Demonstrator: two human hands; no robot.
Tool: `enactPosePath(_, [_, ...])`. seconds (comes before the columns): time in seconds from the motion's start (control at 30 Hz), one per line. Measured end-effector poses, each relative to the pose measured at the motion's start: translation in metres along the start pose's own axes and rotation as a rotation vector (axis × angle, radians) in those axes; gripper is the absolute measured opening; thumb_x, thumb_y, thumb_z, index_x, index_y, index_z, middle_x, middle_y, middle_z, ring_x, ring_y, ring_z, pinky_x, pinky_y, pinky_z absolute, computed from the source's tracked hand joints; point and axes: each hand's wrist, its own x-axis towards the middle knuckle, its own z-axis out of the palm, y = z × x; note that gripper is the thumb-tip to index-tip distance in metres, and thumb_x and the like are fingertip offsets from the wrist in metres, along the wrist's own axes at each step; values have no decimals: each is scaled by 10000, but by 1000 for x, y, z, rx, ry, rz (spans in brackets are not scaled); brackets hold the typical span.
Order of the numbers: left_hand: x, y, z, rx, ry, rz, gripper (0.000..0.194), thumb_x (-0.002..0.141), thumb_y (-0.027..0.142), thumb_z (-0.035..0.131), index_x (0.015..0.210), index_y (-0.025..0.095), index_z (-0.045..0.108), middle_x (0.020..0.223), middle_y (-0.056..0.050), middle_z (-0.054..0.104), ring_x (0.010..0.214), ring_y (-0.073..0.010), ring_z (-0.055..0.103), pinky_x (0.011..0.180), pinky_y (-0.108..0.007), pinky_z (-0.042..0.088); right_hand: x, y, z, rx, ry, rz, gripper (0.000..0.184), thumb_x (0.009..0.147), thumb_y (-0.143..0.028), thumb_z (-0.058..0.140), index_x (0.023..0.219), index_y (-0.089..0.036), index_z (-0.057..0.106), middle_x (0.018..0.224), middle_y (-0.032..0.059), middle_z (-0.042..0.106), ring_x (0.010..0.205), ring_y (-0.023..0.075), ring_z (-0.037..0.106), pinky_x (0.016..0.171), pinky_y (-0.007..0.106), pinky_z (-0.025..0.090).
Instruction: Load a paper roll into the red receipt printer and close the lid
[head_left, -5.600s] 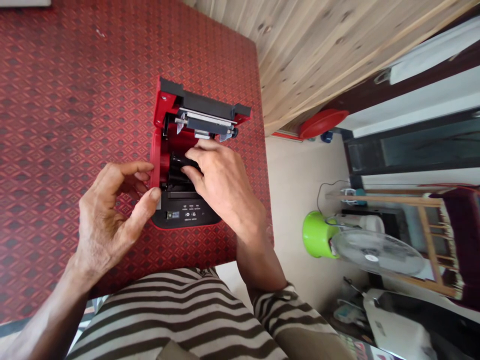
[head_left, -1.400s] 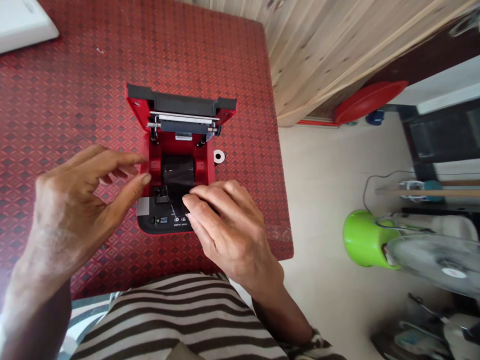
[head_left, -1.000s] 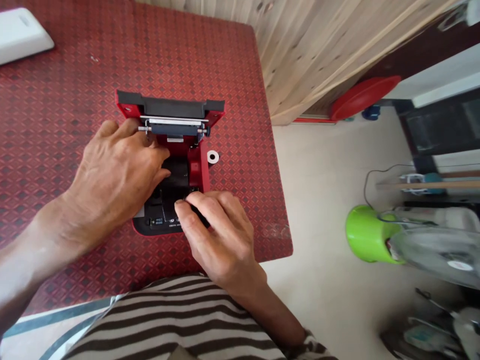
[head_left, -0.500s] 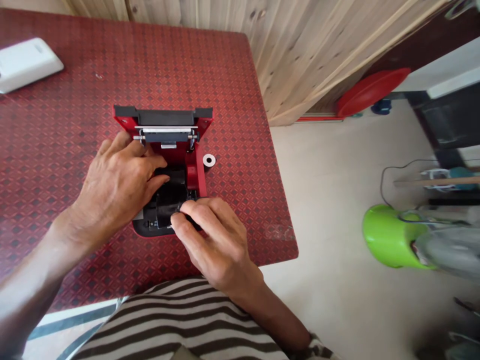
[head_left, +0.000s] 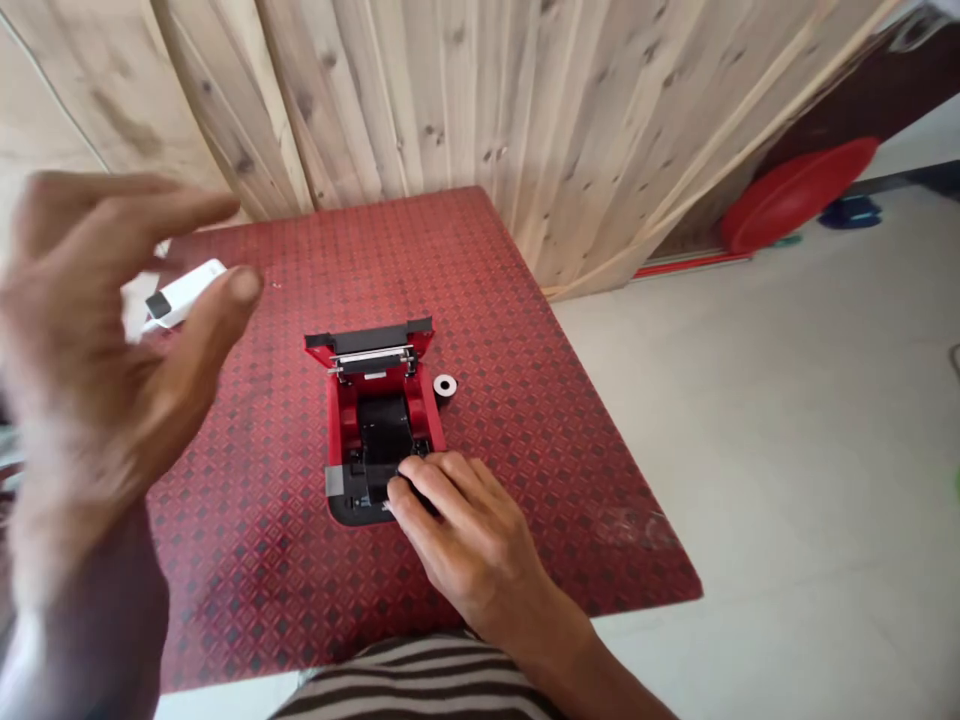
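Note:
A small red and black printer (head_left: 336, 415) sits on the table with its lid (head_left: 369, 340) tilted up and back. Inside lies a black roll (head_left: 382, 415), and a glossy black strip (head_left: 381, 480) runs from it over the front edge. My right hand (head_left: 469, 525) pinches the strip's front end at the printer's near right corner. Raised high at the left, away from the printer, my left hand (head_left: 97, 330) is slightly blurred; its thumb and fingers are apart with nothing between them. Beside the printer's right wall is a white ring-shaped roll end (head_left: 445, 386) with a dark centre.
The red patterned table (head_left: 525, 480) meets a wooden plank wall (head_left: 450, 110) at the back. A white box-like object (head_left: 187, 290) with a dark end is partly behind my left hand. On the floor at the right, a red basin (head_left: 799, 195) leans near dark blue footwear (head_left: 851, 213).
My left hand has left the printer's inside and lifted up to the left, opening. My right hand still pinches the strip. The view has tilted up, showing more wall.

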Motion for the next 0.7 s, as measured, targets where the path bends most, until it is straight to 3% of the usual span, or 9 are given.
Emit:
enactPosePath(0.03, [8,-2,9,30,-4,60,583,1018,515,631,1505,196,601,1509,-147,596,1423,-315,569,1162,-509,521,-1,-1,0,-10,1,2,223,1029,-39,547,1001,-121,753,980,79,754,834,194,602,726,354,516])
enactPosePath(0.1, [16,-2,26,30,-129,127,620,1066,523,529,1495,78,581,1457,-222,637,1405,-341,587,1199,-552,471,-3,-2,0,-30,8,6,218,1024,-40,553,1021,-119,757,998,87,755,839,199,607,719,357,515])
enactPosePath(0.17, [12,0,37,38,-226,119,536,1092,519,462,1399,129,663,1299,-170,744,1264,-327,677,1127,-562,503,-4,-4,1,-40,22,9,208,1016,-40,567,1042,-111,760,1005,92,754,837,203,608,711,359,512])
enactPosePath(0.23, [0,4,41,44,-247,111,489,1099,503,447,1335,158,701,1195,-142,781,1158,-314,711,1050,-543,528,-5,-4,1,-37,28,15,203,1014,-42,573,1051,-107,762,995,90,749,827,200,603,709,355,513])
enactPosePath(0.37, [-19,4,42,94,-201,154,427,1063,465,548,1375,208,683,1330,-142,731,1231,-337,657,1058,-546,499,-4,-4,0,-43,-6,10,212,1020,-38,564,1056,-109,760,974,80,736,821,192,593,703,349,518])
enactPosePath(0.57, [-19,1,52,-21,-364,154,450,1063,512,512,1410,254,639,1225,-117,750,1089,-305,705,957,-486,545,-3,-6,-3,-78,-41,9,227,1041,-54,538,1045,-123,755,980,69,738,836,191,577,713,345,506])
enactPosePath(0.7, [-30,11,44,-87,-413,156,393,1053,477,547,1359,261,663,1184,-108,747,1044,-288,717,933,-469,566,-5,-8,-5,-90,-41,-2,218,1045,-66,542,1035,-115,755,994,79,745,840,202,579,691,360,484])
